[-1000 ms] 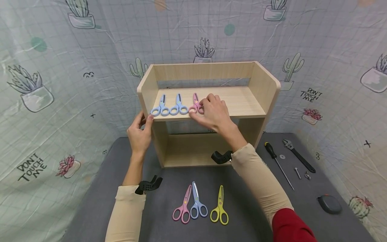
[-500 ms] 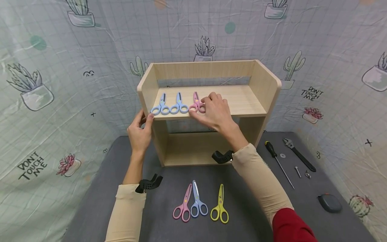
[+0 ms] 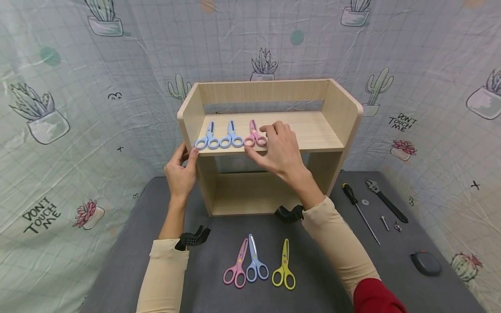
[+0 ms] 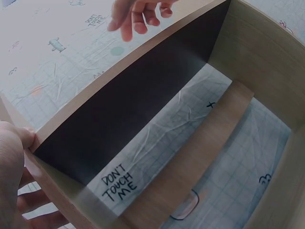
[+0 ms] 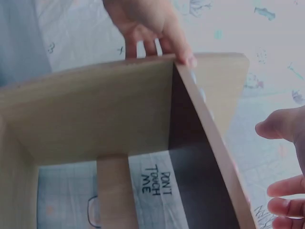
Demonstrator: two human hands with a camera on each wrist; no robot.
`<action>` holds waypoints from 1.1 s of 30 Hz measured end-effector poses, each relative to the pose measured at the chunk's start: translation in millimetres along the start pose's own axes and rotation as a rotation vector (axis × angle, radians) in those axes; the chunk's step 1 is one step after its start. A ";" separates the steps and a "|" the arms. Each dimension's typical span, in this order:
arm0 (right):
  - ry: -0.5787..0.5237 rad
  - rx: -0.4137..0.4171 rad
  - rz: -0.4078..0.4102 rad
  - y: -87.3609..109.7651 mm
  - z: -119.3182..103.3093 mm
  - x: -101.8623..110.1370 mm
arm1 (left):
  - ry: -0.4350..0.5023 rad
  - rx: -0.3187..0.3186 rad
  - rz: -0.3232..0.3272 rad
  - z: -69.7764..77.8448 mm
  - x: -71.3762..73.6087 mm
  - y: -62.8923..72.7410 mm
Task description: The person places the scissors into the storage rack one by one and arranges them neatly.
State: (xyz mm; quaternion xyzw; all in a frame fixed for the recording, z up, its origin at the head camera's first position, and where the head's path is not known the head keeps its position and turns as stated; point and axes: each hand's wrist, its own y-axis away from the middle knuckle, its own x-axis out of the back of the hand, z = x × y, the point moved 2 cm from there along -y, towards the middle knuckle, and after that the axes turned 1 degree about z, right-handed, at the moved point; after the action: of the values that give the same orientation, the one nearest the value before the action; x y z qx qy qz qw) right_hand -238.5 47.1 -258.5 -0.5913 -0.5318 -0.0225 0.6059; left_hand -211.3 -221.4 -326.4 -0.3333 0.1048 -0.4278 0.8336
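Observation:
My left hand holds the left side of a wooden shelf, thumb at the front edge and fingers round the outer side panel. In the left wrist view, that thumb presses the board's corner. On the upper board, two pairs of light blue scissors and a pair of pink scissors lie in a row, blades toward the back. Just right of the pink pair is my right hand, thumb and fingers spread apart. Nothing shows between those fingers in the right wrist view.
On the grey table in front lie pink scissors, blue scissors and yellow scissors. To the right are a screwdriver, an adjustable wrench, a washer, a bolt and a computer mouse.
My right hand has let go of the pink scissors and drawn slightly right, so both of their handle loops now show. The left hand has stayed on the shelf's side.

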 end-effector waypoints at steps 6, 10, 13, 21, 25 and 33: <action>-0.059 0.045 0.039 13.1 -9.0 2.5 | -0.006 0.003 -0.001 0.7 -0.3 0.5; -0.083 0.071 0.054 23.9 -14.0 0.4 | -0.018 0.005 -0.002 0.9 -0.4 0.8; -0.094 0.096 0.067 33.5 -16.6 -2.8 | -0.024 0.009 -0.004 1.0 -0.3 1.0; -0.100 0.143 0.062 63.6 -23.6 -15.7 | -0.020 0.009 -0.004 0.9 -0.2 0.9; -0.096 0.148 0.038 79.0 -27.8 -24.6 | -0.022 0.012 -0.005 0.3 -0.1 1.1; -0.105 0.157 -0.009 106.5 -32.7 -42.9 | -0.022 0.016 -0.005 -1.2 -1.0 -0.3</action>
State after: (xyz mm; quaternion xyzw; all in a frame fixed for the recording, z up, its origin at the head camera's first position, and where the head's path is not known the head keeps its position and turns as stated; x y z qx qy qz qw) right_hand -167.0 29.0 -352.4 -0.5398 -0.5656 0.0475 0.6216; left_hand -212.6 -221.4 -327.2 -0.3316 0.0915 -0.4271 0.8362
